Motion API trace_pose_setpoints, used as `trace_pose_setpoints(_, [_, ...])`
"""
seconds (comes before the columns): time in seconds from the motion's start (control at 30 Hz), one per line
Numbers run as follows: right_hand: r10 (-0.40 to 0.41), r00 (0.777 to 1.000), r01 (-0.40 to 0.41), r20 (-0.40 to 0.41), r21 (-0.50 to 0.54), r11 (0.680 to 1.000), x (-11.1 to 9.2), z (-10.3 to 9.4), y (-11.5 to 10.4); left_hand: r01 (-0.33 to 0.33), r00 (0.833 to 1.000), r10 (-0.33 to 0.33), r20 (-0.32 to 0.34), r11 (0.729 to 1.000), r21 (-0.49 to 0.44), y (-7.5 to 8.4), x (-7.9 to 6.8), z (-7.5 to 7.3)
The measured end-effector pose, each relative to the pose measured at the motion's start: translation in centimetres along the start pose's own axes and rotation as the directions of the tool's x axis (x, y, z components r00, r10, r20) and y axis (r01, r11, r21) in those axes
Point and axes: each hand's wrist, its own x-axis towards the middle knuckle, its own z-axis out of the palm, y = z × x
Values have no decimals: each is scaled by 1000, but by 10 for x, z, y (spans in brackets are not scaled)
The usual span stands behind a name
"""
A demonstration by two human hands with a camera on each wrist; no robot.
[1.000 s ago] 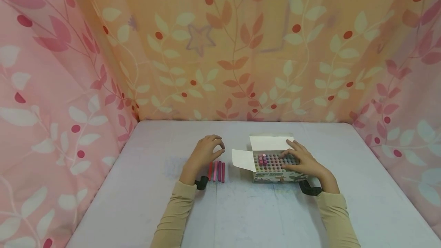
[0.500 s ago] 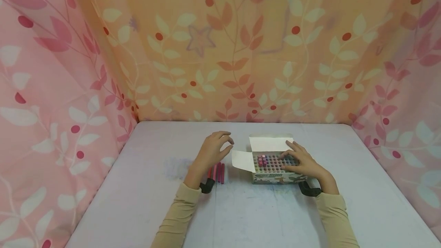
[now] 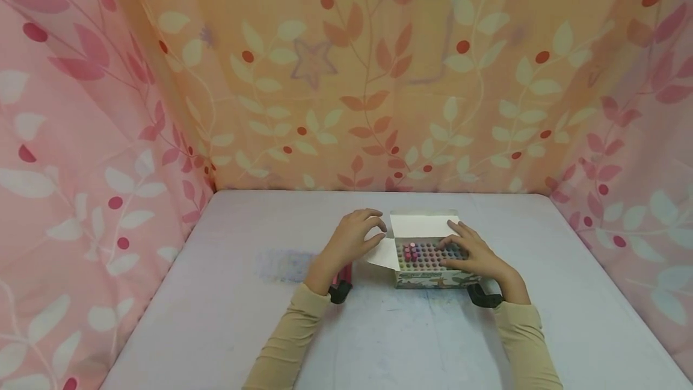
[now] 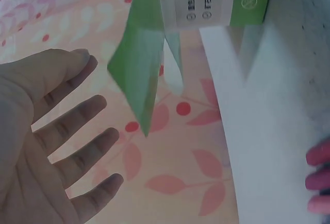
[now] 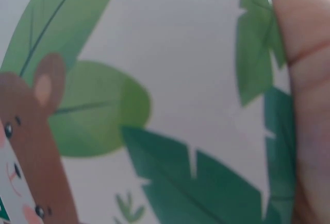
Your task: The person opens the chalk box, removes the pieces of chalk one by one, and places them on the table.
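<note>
An open cardboard box (image 3: 438, 280) printed with leaves and animals stands on the table, filled with rows of round crayon ends. Several pink and purple crayons (image 3: 410, 253) stick up higher at its left. My right hand (image 3: 479, 254) rests over the box's right part, fingers spread; in the right wrist view the printed wall (image 5: 180, 80) covers most of it. My left hand (image 3: 354, 236), fingers loosely bent and holding nothing, hovers by the box's left flap (image 3: 383, 255), whose green outside shows apart from the fingers in the left wrist view. Loose crayons (image 4: 319, 181) lie partly hidden under the left wrist.
The box's white rear lid (image 3: 422, 225) is folded back. Both wrists wear black camera mounts (image 3: 341, 292). A bluish smudge (image 3: 287, 265) marks the white table (image 3: 216, 318). Floral curtains (image 3: 368, 77) hang around the table's back and sides.
My left hand has moved right, from above the loose crayons to the box's left flap, and its wrist now covers more of those crayons. The right hand has stayed on the box.
</note>
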Motion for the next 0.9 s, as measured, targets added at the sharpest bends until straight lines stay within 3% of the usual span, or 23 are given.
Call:
trace_pose_setpoints(0.37, [6,1000,-6,0,6,1000,1,0,0,-55,992,52,115,998,21,18,20,20])
trace_pose_setpoints(0.67, [17,1000,-17,-1,11,1000,0,1,0,-15,973,1,230,998,59,26,30,36])
trace_pose_setpoints(0.9, [10,1000,-10,-2,11,1000,1,0,-2,-34,959,1,282,993,113,29,35,45])
